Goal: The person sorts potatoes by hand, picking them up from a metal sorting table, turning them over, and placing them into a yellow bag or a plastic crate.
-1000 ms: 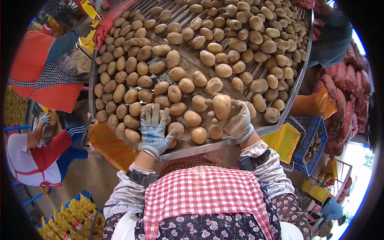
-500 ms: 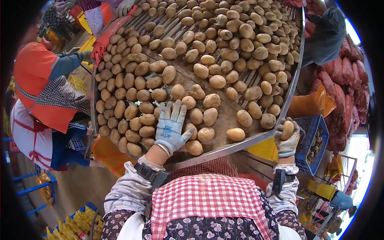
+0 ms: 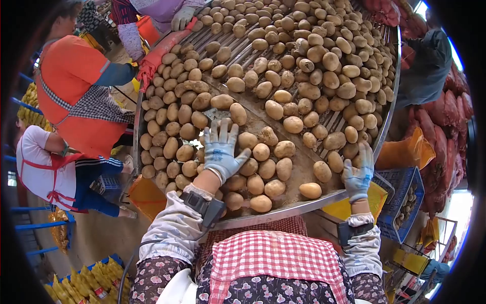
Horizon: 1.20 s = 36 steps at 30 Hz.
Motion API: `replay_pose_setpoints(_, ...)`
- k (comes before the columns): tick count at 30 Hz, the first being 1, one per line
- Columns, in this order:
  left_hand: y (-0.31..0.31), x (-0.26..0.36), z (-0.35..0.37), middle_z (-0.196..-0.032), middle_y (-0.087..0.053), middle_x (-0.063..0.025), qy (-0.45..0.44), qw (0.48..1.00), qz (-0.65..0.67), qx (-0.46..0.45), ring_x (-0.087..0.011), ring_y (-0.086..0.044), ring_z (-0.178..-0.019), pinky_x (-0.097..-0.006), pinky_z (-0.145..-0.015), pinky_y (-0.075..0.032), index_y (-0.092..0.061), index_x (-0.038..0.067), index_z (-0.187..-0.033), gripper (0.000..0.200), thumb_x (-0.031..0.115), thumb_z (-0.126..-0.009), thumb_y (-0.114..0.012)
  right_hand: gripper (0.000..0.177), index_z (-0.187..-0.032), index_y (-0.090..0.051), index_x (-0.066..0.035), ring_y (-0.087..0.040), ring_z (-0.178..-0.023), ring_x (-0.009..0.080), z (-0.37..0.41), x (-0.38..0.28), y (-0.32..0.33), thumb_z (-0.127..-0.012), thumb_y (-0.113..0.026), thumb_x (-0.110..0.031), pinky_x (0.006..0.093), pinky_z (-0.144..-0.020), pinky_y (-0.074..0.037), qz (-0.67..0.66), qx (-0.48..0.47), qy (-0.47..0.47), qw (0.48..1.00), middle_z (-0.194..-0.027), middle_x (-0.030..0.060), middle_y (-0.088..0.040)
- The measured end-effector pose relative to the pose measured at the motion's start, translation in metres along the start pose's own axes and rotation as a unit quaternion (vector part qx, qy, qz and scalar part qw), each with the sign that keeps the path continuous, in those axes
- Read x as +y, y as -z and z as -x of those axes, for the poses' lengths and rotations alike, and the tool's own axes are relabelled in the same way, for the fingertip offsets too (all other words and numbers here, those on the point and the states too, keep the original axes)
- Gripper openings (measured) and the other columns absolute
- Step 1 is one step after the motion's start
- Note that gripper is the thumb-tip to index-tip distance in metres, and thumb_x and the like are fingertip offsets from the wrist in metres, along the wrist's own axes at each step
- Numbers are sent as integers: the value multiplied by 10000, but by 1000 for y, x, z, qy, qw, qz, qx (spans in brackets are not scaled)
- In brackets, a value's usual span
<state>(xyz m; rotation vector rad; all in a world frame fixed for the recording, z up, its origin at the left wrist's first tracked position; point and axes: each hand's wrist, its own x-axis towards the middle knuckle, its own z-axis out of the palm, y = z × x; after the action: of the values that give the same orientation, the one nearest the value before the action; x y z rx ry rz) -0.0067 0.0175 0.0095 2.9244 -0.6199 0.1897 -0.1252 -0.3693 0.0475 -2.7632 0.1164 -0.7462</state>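
Note:
Many brown potatoes (image 3: pixel 330 79) cover a slatted sorting table (image 3: pixel 298 172) with a metal rim. My left hand (image 3: pixel 221 152), in a grey-blue work glove, lies palm down among potatoes left of the table's near middle, its fingers spread. One potato (image 3: pixel 249 166) sits against its thumb side. At the near right corner, my gloved right hand (image 3: pixel 358 175) reaches over the rim with fingers stretched out. Nothing shows in it, and potatoes lie just beyond its fingertips. A single potato (image 3: pixel 310 190) rests near the front rim between my hands.
Beside my right arm stand a yellow container (image 3: pixel 377 198) and a blue crate (image 3: pixel 405 223) holding small potatoes. Red sacks (image 3: pixel 435 131) are stacked at the right. A person in orange (image 3: pixel 71 71) and another in white (image 3: pixel 38 152) are at the left. A co-worker's gloved hand (image 3: pixel 181 18) rests at the far edge.
The potato in my right hand is gone; that hand has opened and moved over the table's corner. Potatoes have gathered right of my left hand, which stays spread. The whole view has shifted slightly.

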Motion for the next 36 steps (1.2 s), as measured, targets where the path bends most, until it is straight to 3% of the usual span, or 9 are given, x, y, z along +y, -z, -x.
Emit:
replay_pose_setpoints(2,2,16,33,-1561,-185,-192,-25,995,88,-49,-395,-96,-1454,-511,-1179,-41,-332,69,-1467,773,536,-876,-505,659,-1399,-449,-105,-315,-1363,413,-26,-35,-38,-813,-661,-318,490,-1128,-247,9,-22,17,1000,-1454,213,-377)
replay_pose_setpoints(6,31,-10,58,-1414,-452,-179,-89,955,279,-45,-387,-352,-1349,-502,-1140,-215,-580,64,-1264,489,310,-842,-592,651,-1392,-465,-116,-169,-1419,449,-18,-113,-70,-846,-593,-447,500,-1152,-194,119,-246,55,960,-1522,199,-277)
replay_pose_setpoints(10,39,-65,30,-1468,-372,-171,190,975,-31,109,-410,-301,-1353,-535,-1129,-184,-482,95,-1368,578,351,-858,-571,651,-1367,-481,-86,-217,-1412,427,-17,-140,-74,-819,-635,-402,507,-1144,-202,-97,-211,51,971,-1520,191,-290)
replay_pose_setpoints(13,6,-63,63,-1510,-287,-187,171,985,20,-29,-433,-223,-1385,-587,-1134,-90,-417,129,-1423,675,466,-852,-545,642,-1403,-458,-147,-255,-1399,401,-62,-148,-97,-832,-635,-382,517,-1126,-215,-50,-88,26,994,-1506,176,-323)
replay_pose_setpoints(16,41,-39,75,-1479,-334,-195,81,992,49,-85,-410,-281,-1363,-562,-1115,-190,-448,118,-1401,636,409,-849,-569,643,-1419,-442,-143,-214,-1397,450,-60,-152,-128,-864,-588,-431,543,-1137,-181,-20,-188,-27,982,-1512,193,-301)
replay_pose_setpoints(20,37,-88,46,-1429,-408,-194,96,967,232,47,-396,-417,-1253,-504,-1053,-304,-466,116,-1390,630,302,-815,-647,639,-1368,-495,-112,-201,-1411,447,-46,-195,-92,-820,-633,-410,560,-1145,-152,-73,-318,147,934,-1500,219,-311)
replay_pose_setpoints(25,25,-137,-68,-1469,-339,-216,164,977,15,136,-416,-325,-1325,-564,-1096,-219,-344,130,-1461,759,462,-830,-604,716,-1426,-420,-127,-179,-1430,418,-110,-189,-134,-805,-655,-396,548,-1141,-163,-96,-163,101,977,-1536,208,-248)
replay_pose_setpoints(33,-19,-164,-137,-1503,-292,-208,192,979,17,70,-419,-235,-1391,-567,-1146,-85,-290,100,-1480,814,562,-854,-530,688,-1441,-397,-103,-201,-1428,389,-207,-149,-188,-854,-626,-378,489,-1154,-180,17,-41,65,997,-1544,183,-242)
replay_pose_setpoints(36,-25,-166,-136,-1500,-296,-206,189,979,21,78,-417,-235,-1391,-570,-1145,-90,-307,103,-1473,810,554,-843,-547,680,-1444,-390,-106,-215,-1422,389,-218,-146,-216,-870,-592,-408,502,-1149,-178,75,-198,80,974,-1543,184,-243)
